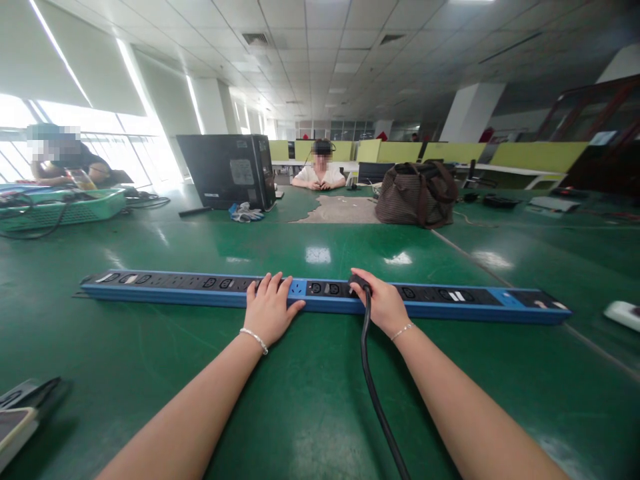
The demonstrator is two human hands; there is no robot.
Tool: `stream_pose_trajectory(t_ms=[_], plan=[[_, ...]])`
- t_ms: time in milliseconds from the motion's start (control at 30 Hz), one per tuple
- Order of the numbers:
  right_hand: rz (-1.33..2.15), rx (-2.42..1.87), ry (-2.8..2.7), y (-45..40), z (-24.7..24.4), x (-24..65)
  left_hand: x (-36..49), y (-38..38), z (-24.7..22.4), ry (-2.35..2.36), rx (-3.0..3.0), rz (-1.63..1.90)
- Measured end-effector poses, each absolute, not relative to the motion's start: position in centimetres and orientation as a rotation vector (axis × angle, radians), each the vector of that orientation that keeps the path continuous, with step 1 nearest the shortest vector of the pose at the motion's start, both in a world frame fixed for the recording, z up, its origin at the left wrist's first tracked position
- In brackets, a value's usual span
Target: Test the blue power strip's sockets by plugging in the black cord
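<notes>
A long blue power strip with black socket panels lies across the green table. My left hand rests on the strip left of its middle, fingers spread over the sockets and the thumb toward the right. Right of the middle, my right hand grips a black plug at a socket of the strip. How deep the plug sits cannot be made out. From it a thick black cable runs down toward the near edge of the view.
Behind the strip stand a black computer case, gloves and a brown bag. At left is a green basket. A white object lies at right. Two people sit at the far side.
</notes>
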State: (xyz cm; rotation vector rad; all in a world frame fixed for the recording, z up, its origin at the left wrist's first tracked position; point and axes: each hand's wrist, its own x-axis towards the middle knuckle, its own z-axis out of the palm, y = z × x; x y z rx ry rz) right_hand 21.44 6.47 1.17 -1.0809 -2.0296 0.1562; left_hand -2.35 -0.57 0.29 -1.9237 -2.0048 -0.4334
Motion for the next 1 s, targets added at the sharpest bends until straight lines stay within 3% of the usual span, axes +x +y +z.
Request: stream_pose_trajectory(t_ms=[633,1000], plan=[[0.007,-1.048,-2.07,6.0,0.9,21.0,-2.4,-0.5,0.2,-1.998,-1.92,-0.436],[-0.309,-1.071,-2.112,5.3,0.8,20.0,-2.4,-0.5,0.5,-2.034,-1.935,-0.402]])
